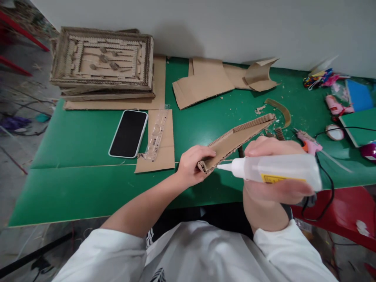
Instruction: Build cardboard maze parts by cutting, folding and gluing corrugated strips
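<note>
My left hand (pixel 194 162) grips the near end of a long cardboard piece (pixel 229 145), which has a corrugated strip standing along its far edge. The piece is held tilted above the green table, its other end reaching away to the right. Wrapped in my right hand (pixel 273 168) is a white squeeze glue bottle (pixel 283 166) with a yellow label. Its narrow nozzle points left, at the near edge of the cardboard by my left fingers. Whether the tip touches the cardboard or any glue is coming out, I cannot tell.
A stack of layered cardboard panels (pixel 102 58) stands back left on the green table (pixel 79 188). Nearer lie a phone (pixel 128 134) and a clear ruler (pixel 157 135). Cardboard sheets (pixel 205 82) lie along the wall. A glue gun (pixel 310 143) with a black cable rests at right.
</note>
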Available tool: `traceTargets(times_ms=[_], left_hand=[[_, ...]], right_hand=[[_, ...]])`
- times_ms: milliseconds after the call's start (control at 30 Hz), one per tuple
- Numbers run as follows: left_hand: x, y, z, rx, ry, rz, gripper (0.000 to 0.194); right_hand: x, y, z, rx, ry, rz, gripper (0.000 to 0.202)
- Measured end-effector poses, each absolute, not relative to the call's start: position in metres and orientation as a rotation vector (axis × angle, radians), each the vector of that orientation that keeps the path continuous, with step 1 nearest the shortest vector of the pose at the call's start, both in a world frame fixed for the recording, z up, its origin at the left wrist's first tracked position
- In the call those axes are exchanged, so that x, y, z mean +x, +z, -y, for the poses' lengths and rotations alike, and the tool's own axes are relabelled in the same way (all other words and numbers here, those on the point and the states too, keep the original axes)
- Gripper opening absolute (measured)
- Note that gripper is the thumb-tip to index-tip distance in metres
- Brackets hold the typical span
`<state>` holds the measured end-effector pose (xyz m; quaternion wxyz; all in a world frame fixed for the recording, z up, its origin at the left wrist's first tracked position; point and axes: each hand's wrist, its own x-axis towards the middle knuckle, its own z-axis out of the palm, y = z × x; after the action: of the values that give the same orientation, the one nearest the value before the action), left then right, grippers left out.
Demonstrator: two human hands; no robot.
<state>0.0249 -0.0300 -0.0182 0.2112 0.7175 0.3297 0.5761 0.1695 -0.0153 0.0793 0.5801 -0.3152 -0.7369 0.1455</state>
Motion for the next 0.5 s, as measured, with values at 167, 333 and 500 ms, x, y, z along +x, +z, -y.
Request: traceTargets(times_ms=[167,333,500], left_hand=[[0.025,-0.019,0.031,1.997,1.593,-0.937,0.019],[0.026,-0.018,0.032,2.002,1.595,-1.005,0.016],[0.027,-0.018,0.032,1.996,1.597,-1.046,0.015]], right_hand=[[0.168,0.058,0.013,-0.631,0.385,1.439,0.042],[0.175,0.051,0.000,-0.783,0.166,1.310,0.048],[0.246,0.069,-0.026,-0.948,0.018,0.795,0.039]])
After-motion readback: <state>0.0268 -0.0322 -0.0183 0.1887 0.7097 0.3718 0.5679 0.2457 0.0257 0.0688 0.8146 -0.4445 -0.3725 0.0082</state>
